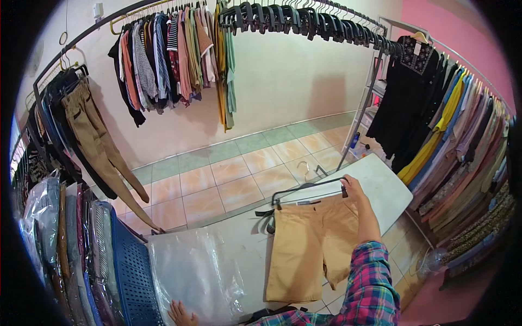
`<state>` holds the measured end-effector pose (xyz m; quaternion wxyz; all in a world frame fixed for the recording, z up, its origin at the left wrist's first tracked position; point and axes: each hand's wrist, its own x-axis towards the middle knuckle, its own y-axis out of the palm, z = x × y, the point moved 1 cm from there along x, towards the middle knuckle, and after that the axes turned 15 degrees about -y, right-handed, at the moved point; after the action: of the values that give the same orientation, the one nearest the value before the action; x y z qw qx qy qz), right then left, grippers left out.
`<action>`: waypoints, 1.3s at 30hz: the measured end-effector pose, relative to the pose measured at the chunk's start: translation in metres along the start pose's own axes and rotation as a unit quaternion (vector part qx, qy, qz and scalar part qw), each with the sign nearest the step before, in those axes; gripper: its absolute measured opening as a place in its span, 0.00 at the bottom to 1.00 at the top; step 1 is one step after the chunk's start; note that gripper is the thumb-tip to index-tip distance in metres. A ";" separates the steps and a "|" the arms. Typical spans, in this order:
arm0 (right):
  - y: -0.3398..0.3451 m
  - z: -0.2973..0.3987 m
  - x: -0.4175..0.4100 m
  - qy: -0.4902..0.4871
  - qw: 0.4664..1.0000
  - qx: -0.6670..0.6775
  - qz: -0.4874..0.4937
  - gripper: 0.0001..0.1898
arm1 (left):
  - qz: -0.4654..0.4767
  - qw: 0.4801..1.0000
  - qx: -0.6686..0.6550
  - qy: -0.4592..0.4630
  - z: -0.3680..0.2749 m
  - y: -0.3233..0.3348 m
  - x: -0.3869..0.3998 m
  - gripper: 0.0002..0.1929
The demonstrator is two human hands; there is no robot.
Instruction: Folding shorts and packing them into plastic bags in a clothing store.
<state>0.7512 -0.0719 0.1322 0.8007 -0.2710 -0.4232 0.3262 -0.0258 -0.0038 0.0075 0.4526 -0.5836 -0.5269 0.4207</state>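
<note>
My right hand (353, 189) grips the right end of a black clip hanger (308, 186), by its clip. Tan shorts (299, 248) hang from the hanger by the waistband, above the white table (377, 183), their legs spread toward me. At the lower left, my left hand (182, 314) rests flat, palm down, on clear plastic bags (191, 269) stacked on the table. A dark object (267, 220), partly hidden, lies beside the shorts' left edge.
A blue perforated plastic basket (132, 261) at left holds several bagged garments (67, 236). Ahead, a metal rack carries shirts (163, 61) and many black clip hangers (293, 20). Tan trousers (98, 130) hang at left. A black dress (403, 89) and more clothes hang at right.
</note>
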 end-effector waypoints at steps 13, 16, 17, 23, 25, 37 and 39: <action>0.135 0.008 0.080 -0.064 0.926 -0.171 0.330 0.16 | -0.054 0.997 -0.016 -0.044 -0.010 -0.006 -0.003 0.36; 0.141 0.156 0.159 -0.215 0.959 -0.063 0.173 0.12 | -0.034 0.997 -0.033 -0.058 -0.008 -0.009 -0.005 0.36; 0.138 0.208 0.182 -0.279 0.951 -0.033 0.129 0.12 | -0.042 0.997 -0.036 -0.060 -0.007 -0.008 -0.006 0.36; 0.132 0.535 0.259 -0.468 0.880 0.078 -0.022 0.13 | -0.076 0.996 -0.050 -0.027 -0.001 -0.001 -0.008 0.35; 0.134 0.622 0.263 -0.547 0.827 0.072 -0.110 0.16 | -0.087 0.991 -0.097 -0.028 0.004 0.006 -0.007 0.35; 0.166 0.872 0.302 -0.363 0.907 0.132 -0.167 0.34 | -0.136 0.984 -0.110 -0.023 0.012 0.015 -0.004 0.32; 0.176 0.876 0.310 -0.301 0.930 0.142 -0.156 0.35 | -0.133 0.983 -0.124 -0.039 0.023 0.022 0.005 0.34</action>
<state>0.0844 0.4117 0.5960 0.7067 0.0257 -0.6304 0.3202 -0.0423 0.0019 -0.0191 0.4077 -0.5434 -0.6648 0.3106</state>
